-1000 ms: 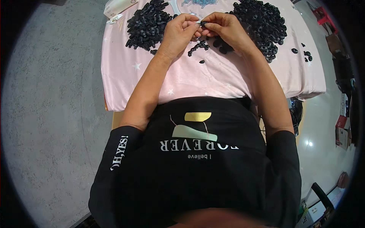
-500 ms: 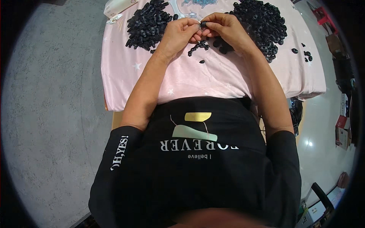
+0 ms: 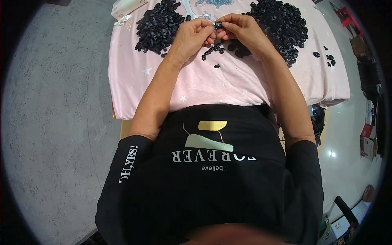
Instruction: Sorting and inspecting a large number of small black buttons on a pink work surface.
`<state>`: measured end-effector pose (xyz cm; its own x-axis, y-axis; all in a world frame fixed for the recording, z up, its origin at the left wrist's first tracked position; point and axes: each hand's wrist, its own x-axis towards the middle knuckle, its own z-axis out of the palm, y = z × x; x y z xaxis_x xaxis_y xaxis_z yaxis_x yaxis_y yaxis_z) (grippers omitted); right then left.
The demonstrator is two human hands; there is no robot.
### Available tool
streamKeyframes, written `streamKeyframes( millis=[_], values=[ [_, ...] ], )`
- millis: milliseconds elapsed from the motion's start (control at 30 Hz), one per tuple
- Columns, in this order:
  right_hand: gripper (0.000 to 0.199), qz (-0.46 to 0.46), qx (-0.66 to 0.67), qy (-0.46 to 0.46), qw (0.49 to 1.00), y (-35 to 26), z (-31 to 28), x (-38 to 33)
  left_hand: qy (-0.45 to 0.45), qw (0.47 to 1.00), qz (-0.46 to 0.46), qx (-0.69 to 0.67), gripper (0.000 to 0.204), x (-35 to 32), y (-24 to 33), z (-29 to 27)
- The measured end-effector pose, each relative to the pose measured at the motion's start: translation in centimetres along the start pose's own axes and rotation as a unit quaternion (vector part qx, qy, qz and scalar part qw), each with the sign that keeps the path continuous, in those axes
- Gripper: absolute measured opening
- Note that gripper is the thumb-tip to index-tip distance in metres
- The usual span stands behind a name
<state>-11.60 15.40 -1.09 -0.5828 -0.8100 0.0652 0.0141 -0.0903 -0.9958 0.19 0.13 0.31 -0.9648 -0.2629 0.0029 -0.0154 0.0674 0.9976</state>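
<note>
Close together over the far part of the pink cloth, both hands meet at a small black ring-like part (image 3: 218, 25). My right hand (image 3: 239, 30) pinches it between thumb and forefinger. My left hand (image 3: 194, 34) is closed, its thumb and fingertips pressed up against the same part; whether it holds a second piece is too small to tell. Just below the fingers lie several tiny black pieces (image 3: 212, 50) in a loose line, with one single black piece (image 3: 217, 66) nearer me. Beside my right hand sit some round black pieces (image 3: 236, 49), partly covered by it.
A heap of black parts (image 3: 159, 28) lies left of my hands, a larger heap of black rings (image 3: 281, 30) to the right. A few loose rings (image 3: 330, 61) rest near the right edge of the pink cloth (image 3: 196, 90). A white box (image 3: 128, 7) stands at the far left corner.
The small black part has turned slightly between the fingertips. Both hands stay in nearly the same place, and the heaps look the same.
</note>
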Motion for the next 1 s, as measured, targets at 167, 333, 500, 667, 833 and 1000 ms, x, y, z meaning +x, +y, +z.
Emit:
streamKeyframes(
  millis=[167, 333, 500, 667, 833, 1000],
  values=[
    [0.022, 0.000, -0.039, 0.000, 0.999, 0.14, 0.13, 0.04, -0.005, 1.000, -0.006, 0.030, 0.016, 0.23, -0.37, -0.17],
    [0.022, -0.013, -0.028, -0.012, 0.999, 0.19, 0.05, 0.06, 0.008, 1.000, 0.003, 0.025, 0.016, 0.23, -0.52, 0.07],
    [0.021, -0.001, -0.031, -0.012, 0.999, 0.09, 0.05, 0.04, 0.048, 0.998, 0.027, 0.025, 0.012, 0.08, -0.33, 0.67],
    [0.021, -0.004, -0.019, -0.011, 1.000, 0.13, 0.05, 0.04, 0.047, 0.998, 0.025, 0.035, 0.014, 0.22, -0.47, 0.50],
    [0.021, -0.002, -0.016, 0.005, 1.000, -0.09, 0.17, -0.08, 0.046, 0.998, 0.019, 0.044, 0.016, 0.17, -0.29, 0.41],
    [0.021, -0.004, -0.013, -0.002, 1.000, 0.05, 0.01, -0.01, 0.034, 0.999, 0.024, 0.012, 0.011, 0.03, -0.10, 0.59]
  ],
)
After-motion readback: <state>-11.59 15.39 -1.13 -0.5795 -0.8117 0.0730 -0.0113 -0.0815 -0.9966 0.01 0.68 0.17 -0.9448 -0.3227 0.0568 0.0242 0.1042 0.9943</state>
